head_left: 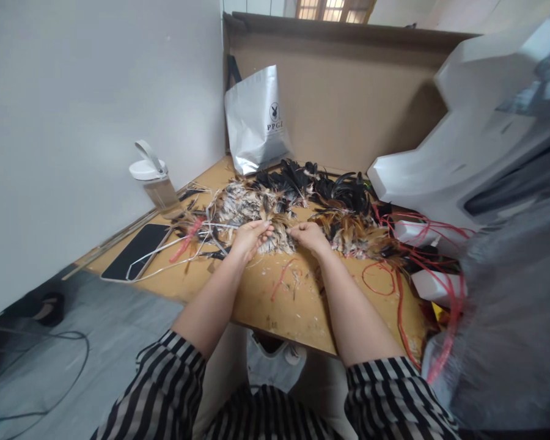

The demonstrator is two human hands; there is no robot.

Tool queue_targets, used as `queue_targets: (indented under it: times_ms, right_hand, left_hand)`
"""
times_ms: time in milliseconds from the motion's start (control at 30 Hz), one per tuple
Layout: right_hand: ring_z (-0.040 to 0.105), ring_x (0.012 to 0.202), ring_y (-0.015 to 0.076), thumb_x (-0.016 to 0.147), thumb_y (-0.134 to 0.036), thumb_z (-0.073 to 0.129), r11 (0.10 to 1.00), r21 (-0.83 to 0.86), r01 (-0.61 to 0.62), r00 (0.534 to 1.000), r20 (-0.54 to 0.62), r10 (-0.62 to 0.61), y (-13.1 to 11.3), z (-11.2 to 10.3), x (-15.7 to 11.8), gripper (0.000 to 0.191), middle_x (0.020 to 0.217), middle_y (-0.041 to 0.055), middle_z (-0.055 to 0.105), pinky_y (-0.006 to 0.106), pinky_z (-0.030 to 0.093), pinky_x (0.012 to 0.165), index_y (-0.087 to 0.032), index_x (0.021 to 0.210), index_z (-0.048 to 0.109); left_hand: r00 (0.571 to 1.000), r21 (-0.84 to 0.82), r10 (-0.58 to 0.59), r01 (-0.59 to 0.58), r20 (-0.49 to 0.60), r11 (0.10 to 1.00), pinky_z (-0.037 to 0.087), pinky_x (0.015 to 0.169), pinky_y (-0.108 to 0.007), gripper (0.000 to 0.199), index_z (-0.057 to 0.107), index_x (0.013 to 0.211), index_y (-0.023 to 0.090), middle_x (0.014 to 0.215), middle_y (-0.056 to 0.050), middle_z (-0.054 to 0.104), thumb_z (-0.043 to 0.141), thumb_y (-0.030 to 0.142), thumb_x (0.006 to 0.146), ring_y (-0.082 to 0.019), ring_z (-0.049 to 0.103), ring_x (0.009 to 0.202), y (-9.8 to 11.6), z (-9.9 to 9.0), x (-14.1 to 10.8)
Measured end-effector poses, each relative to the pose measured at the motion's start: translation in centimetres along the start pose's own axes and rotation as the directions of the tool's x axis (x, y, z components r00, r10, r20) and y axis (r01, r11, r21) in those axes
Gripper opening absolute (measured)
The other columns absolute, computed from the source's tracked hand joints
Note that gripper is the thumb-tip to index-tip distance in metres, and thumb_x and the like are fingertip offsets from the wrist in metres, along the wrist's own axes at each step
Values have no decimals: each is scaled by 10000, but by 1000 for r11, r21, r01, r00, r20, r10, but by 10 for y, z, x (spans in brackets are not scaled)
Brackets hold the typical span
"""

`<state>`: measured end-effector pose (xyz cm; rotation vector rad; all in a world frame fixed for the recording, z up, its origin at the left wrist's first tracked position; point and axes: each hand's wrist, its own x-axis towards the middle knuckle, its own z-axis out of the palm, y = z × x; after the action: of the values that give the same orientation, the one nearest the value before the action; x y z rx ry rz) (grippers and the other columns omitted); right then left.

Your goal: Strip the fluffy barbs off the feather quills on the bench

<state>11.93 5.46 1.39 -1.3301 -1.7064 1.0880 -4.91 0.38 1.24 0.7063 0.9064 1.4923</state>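
My left hand is closed in a pinch, with a small brown feather standing up at its fingertips. To its right my right hand has its fingers pressed together at the edge of the feathers; whatever they hold is hidden. Just beyond both hands lies a pile of pale, brown-tipped feathers. Glossy black feathers are heaped behind it. Bundles of golden-brown feathers lie to the right of my right hand.
On the left are a phone, earphone cable and a lidded bottle. A silver bag leans against the back board. Red string tangles at the right, beside a white angular object. The yellow tabletop ends near me.
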Motion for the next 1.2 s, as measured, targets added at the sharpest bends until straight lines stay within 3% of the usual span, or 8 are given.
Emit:
queue_targets:
  times_ms: [167, 333, 467, 633, 767, 933, 1200]
  right_hand:
    - [319, 397, 59, 556, -490, 618, 987, -160, -31, 999, 10, 33, 1, 5, -2, 352, 424, -42, 449, 203, 242, 407, -139, 556, 588]
    - [391, 427, 73, 574, -360, 600, 969, -238, 74, 997, -18, -81, 1, 15, -2, 216, 450, -26, 500, 197, 282, 431, -145, 554, 613]
    - [416, 439, 75, 574, -304, 578, 984, -121, 132, 989, -55, -139, -2, 17, -2, 156, 486, -20, 534, 192, 312, 441, -150, 564, 603]
    - [405, 363, 69, 556, -261, 583, 992, 122, 14, 1000, -15, -12, -6, 21, -4, 119, 423, -52, 484, 185, 293, 385, -159, 612, 557]
    - [417, 346, 66, 526, -250, 629, 948, 308, -74, 997, 12, 73, -9, 23, -5, 183, 437, -56, 503, 174, 264, 348, -156, 659, 547]
    - [376, 312, 58, 562, -335, 653, 901, 412, -134, 991, 27, 134, -8, 20, -4, 226, 386, -42, 498, 178, 254, 331, -146, 655, 572]
    - [452, 366, 69, 505, -316, 711, 803, 574, -160, 987, 73, 144, -8, 20, -3, 266, 454, -37, 533, 169, 292, 331, -157, 637, 544]
  left_hand:
    - [1000, -3, -27, 27, 7, 1000, 389, 456, -129, 150, 625, 703, 81, 659, -53, 627, 697, 174, 608, -41, 532, 513, 0, 2, -2]
    - [998, 30, -39, 38, 42, 999, 383, 459, -133, 151, 626, 685, 86, 640, -44, 624, 695, 201, 615, -39, 521, 510, 0, 3, -3]
    - [997, 49, -42, 39, 67, 998, 392, 478, -140, 168, 634, 694, 87, 674, -57, 639, 696, 221, 616, -44, 534, 531, -2, 1, -2]
    - [995, 47, -41, 37, 87, 998, 419, 524, -150, 179, 645, 725, 87, 731, -78, 655, 689, 230, 628, -59, 562, 575, -2, 0, -3]
    - [993, 42, -39, 34, 108, 999, 425, 533, -150, 191, 650, 747, 85, 751, -84, 660, 684, 238, 637, -59, 568, 581, -2, -1, -2]
    - [993, 18, -43, 42, 108, 999, 430, 556, -143, 190, 655, 768, 84, 772, -84, 661, 679, 228, 647, -58, 577, 605, -2, -2, -1]
    - [991, -12, -50, 52, 124, 999, 431, 564, -150, 182, 658, 777, 87, 798, -92, 665, 672, 220, 654, -69, 588, 627, -3, -3, 1]
